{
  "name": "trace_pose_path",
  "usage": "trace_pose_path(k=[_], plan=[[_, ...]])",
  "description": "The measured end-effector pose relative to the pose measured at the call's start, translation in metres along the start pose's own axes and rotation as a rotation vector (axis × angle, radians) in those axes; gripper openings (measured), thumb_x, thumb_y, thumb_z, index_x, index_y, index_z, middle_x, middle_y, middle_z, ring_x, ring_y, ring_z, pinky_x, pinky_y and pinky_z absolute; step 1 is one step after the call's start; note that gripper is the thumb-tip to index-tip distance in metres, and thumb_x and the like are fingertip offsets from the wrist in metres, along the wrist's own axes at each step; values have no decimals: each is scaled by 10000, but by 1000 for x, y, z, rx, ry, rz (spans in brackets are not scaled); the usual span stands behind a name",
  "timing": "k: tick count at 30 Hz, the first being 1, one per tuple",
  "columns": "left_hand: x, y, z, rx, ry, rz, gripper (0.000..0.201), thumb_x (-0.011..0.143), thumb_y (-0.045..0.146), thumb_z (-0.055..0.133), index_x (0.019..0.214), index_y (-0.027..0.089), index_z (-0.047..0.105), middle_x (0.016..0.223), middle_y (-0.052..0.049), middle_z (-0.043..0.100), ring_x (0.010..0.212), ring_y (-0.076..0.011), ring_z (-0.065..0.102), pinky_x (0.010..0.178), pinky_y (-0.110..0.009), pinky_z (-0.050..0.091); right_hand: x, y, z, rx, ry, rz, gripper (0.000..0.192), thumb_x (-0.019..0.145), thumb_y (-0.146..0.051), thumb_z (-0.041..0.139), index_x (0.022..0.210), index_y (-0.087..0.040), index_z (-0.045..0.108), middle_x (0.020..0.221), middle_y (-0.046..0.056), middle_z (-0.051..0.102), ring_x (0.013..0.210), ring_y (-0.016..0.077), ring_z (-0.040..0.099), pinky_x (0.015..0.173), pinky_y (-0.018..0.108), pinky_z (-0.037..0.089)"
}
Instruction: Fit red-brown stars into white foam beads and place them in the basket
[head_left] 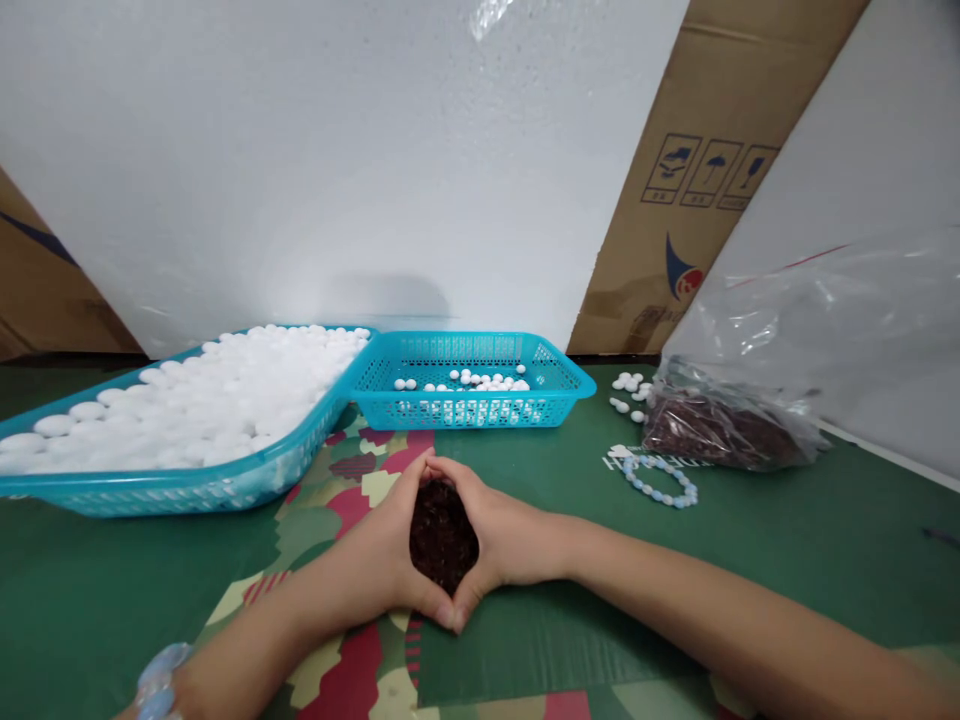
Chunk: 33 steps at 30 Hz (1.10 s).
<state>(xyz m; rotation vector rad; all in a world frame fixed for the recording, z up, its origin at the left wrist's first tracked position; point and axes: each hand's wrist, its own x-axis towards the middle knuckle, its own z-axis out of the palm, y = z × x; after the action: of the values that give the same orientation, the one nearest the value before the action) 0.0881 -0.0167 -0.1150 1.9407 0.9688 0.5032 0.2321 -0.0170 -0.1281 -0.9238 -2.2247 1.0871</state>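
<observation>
My left hand (397, 540) and my right hand (502, 525) curve around a small heap of dark brown, crumbly material (444, 537). Their fingertips touch at the far side and the thumb tips meet at the near side, making a closed ring. The heap fills the space between the palms and lies low at table level. Both hands rest on the patterned green table cover (517, 635). A blue beaded bracelet (159, 682) is on my left wrist. The outer fingers of both hands are partly hidden behind the thumbs and palms.
A large blue basket (180, 487) full of white rounded pieces (210, 400) stands at left. Behind my hands, a smaller blue basket (465, 412) holds several more. At right lie a clear bag of brown material (720, 425), loose white pieces (631, 383) and a beaded bracelet (664, 495).
</observation>
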Motion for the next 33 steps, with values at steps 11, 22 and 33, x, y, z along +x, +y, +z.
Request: trace_pose_path(k=[11,22,33], plan=[[-1,1,1,7,22,-78,966,338,301,655,1104,141,89,1144,-135,256,1052,-272,239,883,-399,180,0,0,-1,-30,3,4,1070,326,-373,682,1178,-116,87,1164,124,238,1072,204,250,900,325,219],[-1,-1,-1,49,14,-68,918,346,297,666,1094,160,152,1153,-98,241,1062,-267,205,889,-375,171,-1,-3,0,-42,6,23,1080,313,-363,689,1177,-89,101,1168,138,222,1061,216,265,892,326,237],[-1,-1,-1,15,6,-21,840,358,293,660,1056,165,210,1097,-70,311,1042,-261,239,880,-354,194,-2,-1,-1,-14,37,-25,1068,310,-371,687,1167,-81,119,1175,133,201,1083,194,223,910,297,208]])
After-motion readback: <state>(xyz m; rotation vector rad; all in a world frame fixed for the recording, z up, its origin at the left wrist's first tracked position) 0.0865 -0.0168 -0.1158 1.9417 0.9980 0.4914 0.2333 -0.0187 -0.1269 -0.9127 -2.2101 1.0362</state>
